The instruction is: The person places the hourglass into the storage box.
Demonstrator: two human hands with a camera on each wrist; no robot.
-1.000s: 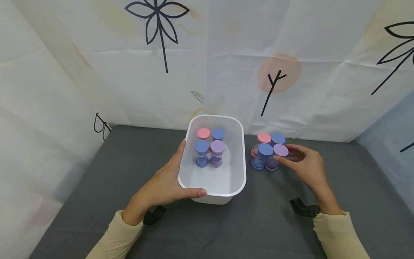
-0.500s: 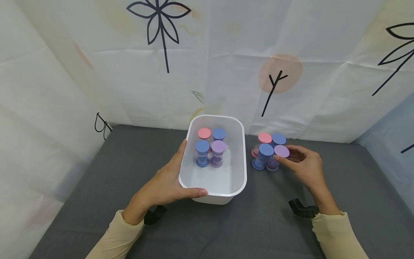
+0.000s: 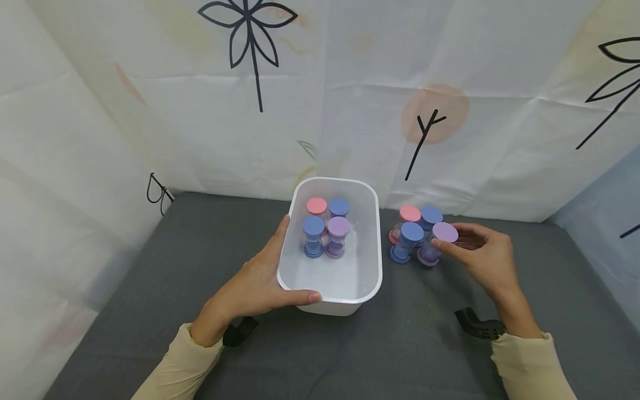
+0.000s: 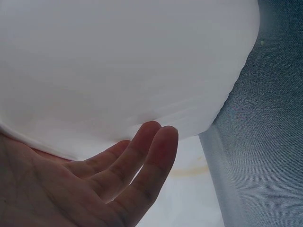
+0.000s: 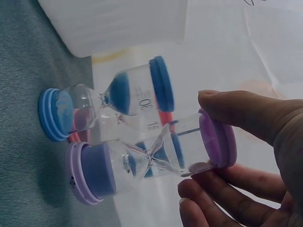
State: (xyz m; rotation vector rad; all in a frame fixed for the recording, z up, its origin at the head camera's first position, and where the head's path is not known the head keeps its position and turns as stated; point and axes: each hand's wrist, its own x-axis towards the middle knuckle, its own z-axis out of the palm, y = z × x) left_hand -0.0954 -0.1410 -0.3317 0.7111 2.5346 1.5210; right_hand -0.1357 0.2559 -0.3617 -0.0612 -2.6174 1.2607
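My right hand [image 3: 482, 255] pinches a purple-capped hourglass [image 3: 445, 232] by its upper cap, thumb on one side and fingers on the other. In the right wrist view this hourglass [image 5: 151, 158] leans slightly, purple sand in its lower bulb. Next to it on the cloth stand a blue-capped hourglass [image 3: 411, 233], a pink one [image 3: 410, 213] and another blue one [image 3: 431, 215]. My left hand [image 3: 255, 278] holds the near left corner of a white plastic bin [image 3: 372, 250], thumb along the front rim, fingers [image 4: 161, 151] against the outer wall. Several hourglasses stand inside: pink [image 3: 316, 206], blue [image 3: 314, 225], purple [image 3: 338, 226].
Dark grey cloth [image 3: 390, 355] covers the table. A white patterned curtain [image 3: 360, 122] hangs right behind the bin and the hourglasses, and continues along the left side. Each wrist wears a black strap [image 3: 477, 325].
My right hand has moved a little to the right, taking the purple hourglass away from the other three. The left hand keeps its place on the bin.
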